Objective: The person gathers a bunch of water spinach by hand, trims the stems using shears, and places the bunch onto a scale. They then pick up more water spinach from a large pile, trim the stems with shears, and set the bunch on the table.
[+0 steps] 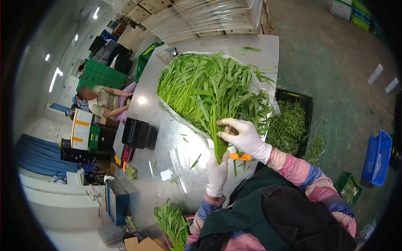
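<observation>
My left hand [217, 172], in a white glove, is wrapped round the lower stems of a bunch of leafy greens [216, 113]. Above and to the right of it, my right hand [239, 134], also gloved, pinches at the side of the same bunch with thumb and forefinger. The bunch's leaves spread over a large heap of greens [180, 81] lying on clear plastic on the metal table [146, 100]. An orange object [240, 157] lies just below my right hand, partly hidden by leaves.
A black scale [136, 133] stands on the table's left side, near a seated person [104, 100]. Right of the table is a black crate of greens [289, 125]; farther right, a blue basket [377, 159]. Wrapped boxes [209, 19] stand behind. Plastic film [178, 167] lies near my left hand.
</observation>
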A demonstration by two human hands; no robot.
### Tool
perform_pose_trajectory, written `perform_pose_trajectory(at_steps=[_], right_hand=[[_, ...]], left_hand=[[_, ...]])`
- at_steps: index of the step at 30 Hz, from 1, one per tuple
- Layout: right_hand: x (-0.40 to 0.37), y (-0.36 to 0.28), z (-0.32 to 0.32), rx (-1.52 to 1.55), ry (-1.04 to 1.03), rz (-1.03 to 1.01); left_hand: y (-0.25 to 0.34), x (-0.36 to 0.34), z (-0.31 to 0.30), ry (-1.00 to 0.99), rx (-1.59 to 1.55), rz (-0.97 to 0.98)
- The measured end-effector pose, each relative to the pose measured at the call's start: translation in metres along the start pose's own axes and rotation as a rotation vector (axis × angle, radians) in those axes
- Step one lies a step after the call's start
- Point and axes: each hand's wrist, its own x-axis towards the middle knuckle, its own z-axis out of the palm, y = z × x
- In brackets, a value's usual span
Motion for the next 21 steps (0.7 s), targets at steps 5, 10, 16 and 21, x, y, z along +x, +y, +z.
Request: perform_pose_trajectory(at_steps=[5,10,16,21], right_hand=[[0.003,0.007,-0.001,-0.155,-0.208,0.088],[-0.002,0.001,0.003,-0.183,-0.156,0.183],[-0.007,0.009,0.010,-0.078,-0.092,0.146],[-0.011,0.008,0.013,0.047,-0.068,0.047]], left_hand=[[-0.008,-0.001,-0.003,-0.043,-0.031,-0.091],[-0.003,-0.001,-0.001,-0.041,-0.150,-0.166],[-0.002,-0.001,0.001,-0.061,-0.208,-0.175],[-0.004,0.000,-0.003,-0.130,-0.355,-0.210]])
